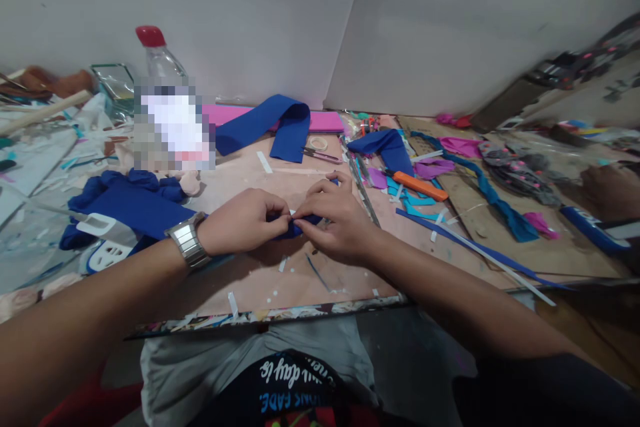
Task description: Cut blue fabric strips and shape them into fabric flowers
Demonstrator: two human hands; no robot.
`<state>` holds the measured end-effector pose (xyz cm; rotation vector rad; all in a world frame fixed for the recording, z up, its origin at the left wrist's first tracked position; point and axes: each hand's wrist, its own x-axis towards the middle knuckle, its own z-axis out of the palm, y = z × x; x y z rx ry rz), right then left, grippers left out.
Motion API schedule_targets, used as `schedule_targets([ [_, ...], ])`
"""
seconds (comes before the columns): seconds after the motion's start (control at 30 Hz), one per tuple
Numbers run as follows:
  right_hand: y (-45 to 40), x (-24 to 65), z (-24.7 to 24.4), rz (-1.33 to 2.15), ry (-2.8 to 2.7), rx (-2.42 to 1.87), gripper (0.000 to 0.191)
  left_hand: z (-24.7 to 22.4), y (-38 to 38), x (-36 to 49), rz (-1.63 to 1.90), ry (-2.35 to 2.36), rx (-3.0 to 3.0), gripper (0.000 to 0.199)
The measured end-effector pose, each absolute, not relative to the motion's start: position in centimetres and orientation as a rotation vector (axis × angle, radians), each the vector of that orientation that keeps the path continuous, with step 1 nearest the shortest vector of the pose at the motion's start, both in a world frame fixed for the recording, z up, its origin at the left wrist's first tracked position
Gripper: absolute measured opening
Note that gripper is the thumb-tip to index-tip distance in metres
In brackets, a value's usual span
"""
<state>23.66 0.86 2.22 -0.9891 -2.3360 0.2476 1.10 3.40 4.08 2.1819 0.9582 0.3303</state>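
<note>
My left hand, with a metal-banded watch on its wrist, pinches a small piece of dark blue sheet material over the table. From the other side my right hand grips the same piece, its fingers closed around it. The fingertips of both hands meet at the piece and cover most of it. Left of my left hand lies a wider blue strip with gathered, ruffled edges. Behind the hands, another blue strip curls over a pink stack.
An orange cutter lies right of my hands, among blue, pink and turquoise scraps. Scissors and a tape roll are behind. A red-capped bottle stands back left, beside a blurred phone-like screen. Another person's hand is far right.
</note>
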Motion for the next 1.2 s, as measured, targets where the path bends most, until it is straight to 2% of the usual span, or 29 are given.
schedule_targets([
  [0.67, 0.7, 23.2, 2.6, 0.406, -2.305, -1.094, 0.007, 3.5, 2.5, 1.6, 0.488, 1.024, 2.798, 0.032],
  [1.07, 1.2, 23.4, 1.9, 0.411, -2.307, -1.097, 0.007, 3.3, 3.0, 1.4, 0.301, 1.003, 2.796, 0.033],
  [1.13, 1.4, 23.4, 1.8, 0.405, -2.301, -1.087, 0.007, 3.1, 3.2, 1.3, 0.382, 0.989, 2.768, 0.030],
  [1.2, 1.6, 23.6, 1.6, 0.389, -2.278, -1.072, 0.006, 3.2, 3.3, 1.1, 0.620, 0.954, 2.736, 0.023],
])
